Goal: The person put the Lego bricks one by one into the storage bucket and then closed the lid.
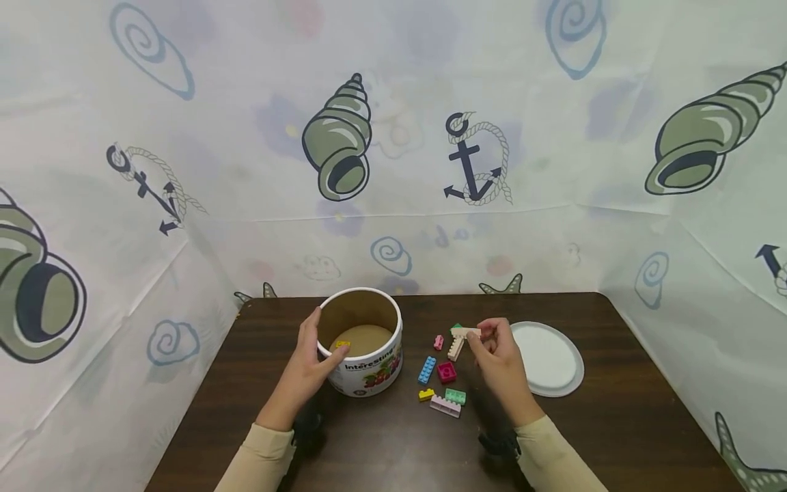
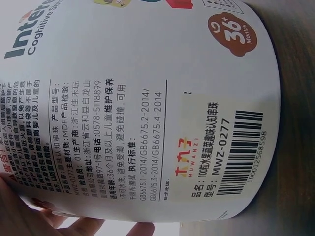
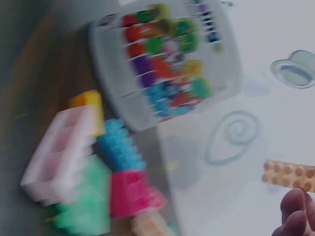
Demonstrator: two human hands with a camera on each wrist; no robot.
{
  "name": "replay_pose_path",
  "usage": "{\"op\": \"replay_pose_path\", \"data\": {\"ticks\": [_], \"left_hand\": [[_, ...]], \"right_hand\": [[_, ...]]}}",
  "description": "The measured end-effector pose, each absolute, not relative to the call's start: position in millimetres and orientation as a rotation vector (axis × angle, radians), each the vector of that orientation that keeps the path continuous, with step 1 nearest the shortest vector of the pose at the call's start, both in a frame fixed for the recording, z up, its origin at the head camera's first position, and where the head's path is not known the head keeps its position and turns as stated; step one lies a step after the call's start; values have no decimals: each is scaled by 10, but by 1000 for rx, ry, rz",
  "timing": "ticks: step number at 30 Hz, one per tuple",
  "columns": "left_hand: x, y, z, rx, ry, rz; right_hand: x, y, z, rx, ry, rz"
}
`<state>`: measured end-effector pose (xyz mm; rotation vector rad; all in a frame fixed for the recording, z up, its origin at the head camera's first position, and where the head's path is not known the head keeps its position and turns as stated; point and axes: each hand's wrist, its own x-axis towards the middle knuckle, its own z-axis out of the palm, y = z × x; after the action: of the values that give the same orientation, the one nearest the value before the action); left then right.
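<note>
My left hand (image 1: 310, 365) holds the white printed bucket (image 1: 369, 376) at its left side, thumb on the front rim and fingers along the outer wall. Inside the bucket lies a yellow brick (image 1: 342, 344). Between thumb and fingers, my right hand (image 1: 501, 362) pinches a long peach toy brick (image 3: 288, 175), raised in the right wrist view. Below it in the head view is another peach brick (image 1: 456, 349). Around these lie a blue brick (image 1: 427, 370), a magenta brick (image 1: 447, 372), a green brick (image 1: 456, 396) and a light pink brick (image 1: 445, 407).
A round white lid (image 1: 547, 359) lies on the dark wooden table (image 1: 627, 410), right of my right hand. A small pink brick (image 1: 438, 342) and a yellow brick (image 1: 426, 395) are among the loose pieces. A patterned cloth (image 1: 406, 171) hangs around the table.
</note>
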<state>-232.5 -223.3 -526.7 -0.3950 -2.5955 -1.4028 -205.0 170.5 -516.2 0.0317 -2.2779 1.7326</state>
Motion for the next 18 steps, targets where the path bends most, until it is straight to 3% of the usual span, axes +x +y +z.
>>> {"op": "replay_pose_path", "data": {"ticks": [18], "left_hand": [[-2334,-2201,-5266,-381,-2589,-1422]], "right_hand": [[-2457,1092,-4327,232,-2191,2132]]}}
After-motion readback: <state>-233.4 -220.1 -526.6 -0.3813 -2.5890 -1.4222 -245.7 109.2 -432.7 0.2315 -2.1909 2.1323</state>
